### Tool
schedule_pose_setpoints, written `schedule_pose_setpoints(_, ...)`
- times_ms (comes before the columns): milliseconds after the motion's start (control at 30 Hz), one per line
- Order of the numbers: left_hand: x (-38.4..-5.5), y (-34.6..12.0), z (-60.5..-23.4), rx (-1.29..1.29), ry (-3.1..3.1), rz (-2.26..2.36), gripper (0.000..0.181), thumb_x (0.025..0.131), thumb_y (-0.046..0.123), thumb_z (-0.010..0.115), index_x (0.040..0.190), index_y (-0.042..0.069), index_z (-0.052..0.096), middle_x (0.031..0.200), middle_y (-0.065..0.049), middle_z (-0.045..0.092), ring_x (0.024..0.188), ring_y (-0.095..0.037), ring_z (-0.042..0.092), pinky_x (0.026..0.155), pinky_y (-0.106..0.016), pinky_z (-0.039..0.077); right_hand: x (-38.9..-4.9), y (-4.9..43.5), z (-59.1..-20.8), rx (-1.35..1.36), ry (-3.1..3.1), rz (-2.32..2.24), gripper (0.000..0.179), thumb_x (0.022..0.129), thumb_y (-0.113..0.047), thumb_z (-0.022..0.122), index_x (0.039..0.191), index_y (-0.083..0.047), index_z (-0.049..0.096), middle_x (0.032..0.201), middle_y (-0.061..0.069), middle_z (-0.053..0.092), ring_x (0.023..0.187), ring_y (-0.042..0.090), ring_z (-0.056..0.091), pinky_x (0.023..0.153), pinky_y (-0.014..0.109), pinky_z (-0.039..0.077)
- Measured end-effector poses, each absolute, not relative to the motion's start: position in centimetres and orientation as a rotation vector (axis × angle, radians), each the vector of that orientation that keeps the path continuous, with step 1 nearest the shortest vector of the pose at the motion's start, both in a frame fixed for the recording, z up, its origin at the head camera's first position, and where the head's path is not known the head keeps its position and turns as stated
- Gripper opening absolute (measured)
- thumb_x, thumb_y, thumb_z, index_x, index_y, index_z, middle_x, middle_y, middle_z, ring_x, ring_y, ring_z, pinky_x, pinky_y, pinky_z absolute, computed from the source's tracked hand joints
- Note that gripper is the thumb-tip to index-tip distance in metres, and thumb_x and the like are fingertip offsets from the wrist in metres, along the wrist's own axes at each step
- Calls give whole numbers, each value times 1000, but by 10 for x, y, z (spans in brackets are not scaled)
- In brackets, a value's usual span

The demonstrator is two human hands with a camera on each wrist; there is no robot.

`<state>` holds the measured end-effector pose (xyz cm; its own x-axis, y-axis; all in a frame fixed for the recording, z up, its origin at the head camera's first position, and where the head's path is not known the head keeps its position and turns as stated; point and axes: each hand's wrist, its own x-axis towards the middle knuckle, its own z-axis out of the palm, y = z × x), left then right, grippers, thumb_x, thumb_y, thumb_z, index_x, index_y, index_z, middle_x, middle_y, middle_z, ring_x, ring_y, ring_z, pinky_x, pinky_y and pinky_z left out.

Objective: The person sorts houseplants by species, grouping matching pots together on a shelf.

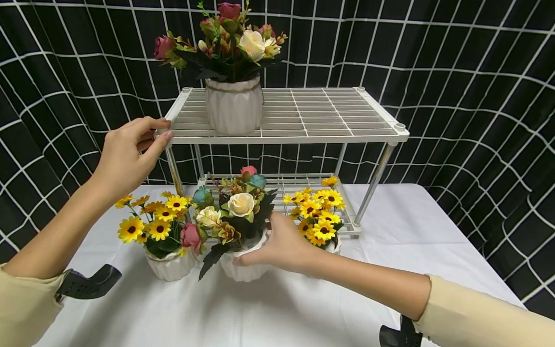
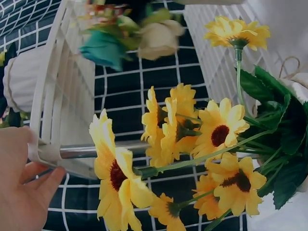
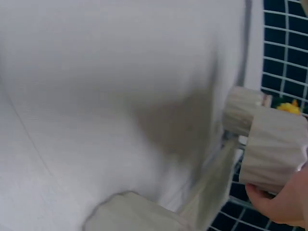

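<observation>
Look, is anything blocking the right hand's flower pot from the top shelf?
Nothing visible blocks the held pot from the right part of the top shelf, if the right hand lifts it above the front edge. Another flower pot stands on the left part, so probably avoid that.

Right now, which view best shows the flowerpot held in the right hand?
The head view: flowerpot and blooms appear together, clearly. The right wrist view shows just its side; the left wrist view, blurred blooms.
</observation>
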<state>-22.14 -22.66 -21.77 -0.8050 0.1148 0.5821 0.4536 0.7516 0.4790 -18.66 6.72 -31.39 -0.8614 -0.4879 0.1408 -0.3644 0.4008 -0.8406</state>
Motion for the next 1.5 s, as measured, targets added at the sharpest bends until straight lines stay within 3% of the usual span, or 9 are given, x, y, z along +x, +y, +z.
schedule_pose_setpoints(433, -221, -226, -217, -435, -2416, -859, 33, 109, 17, 60, 132, -7, 65, 140, -27, 62, 130, -47, 62, 106, -55, 52, -176, 82, -274, -612, 2612, -1430, 89, 64, -24, 99, 142, -13, 58, 135, 5, 67, 127, 27, 61, 110, 47, 55)
schedule_pose_setpoints(667, -220, -227, -217, -433, -2419, -859, 33, 109, 17, 59, 132, -7, 65, 141, -27, 62, 130, -47, 62, 106, -55, 52, -177, 96, -256, -589, 2630, -1467, 91, 65, -23, 99, 145, -17, 56, 142, 3, 65, 136, 25, 56, 117, 51, 49)
schedule_pose_setpoints(967, -221, -226, -217, -437, -2423, -854, 33, 109, 17, 60, 132, -7, 65, 141, -27, 62, 130, -47, 62, 106, -56, 52, -176, 112, -224, -574, 2668, -1452, 83, 69, -27, 96, 142, -14, 58, 137, 5, 66, 126, 28, 62, 110, 48, 54)
schedule_pose_setpoints(1167, -220, -226, -217, -431, -2429, -854, 34, 110, 17, 59, 133, -7, 64, 141, -28, 62, 130, -48, 61, 106, -56, 52, -173, 119, -198, -586, 2684, -1452, 81, 72, -26, 94, 143, -13, 58, 140, 5, 65, 132, 26, 58, 117, 50, 49)
schedule_pose_setpoints(1500, -220, -226, -216, -446, -2429, -836, 33, 110, 16, 58, 132, -7, 64, 140, -27, 62, 129, -46, 63, 106, -54, 52, -171, 137, -158, -551, 2644, -1541, 93, 78, -20, 91, 157, -15, 42, 153, 7, 54, 139, 26, 48, 121, 54, 43)
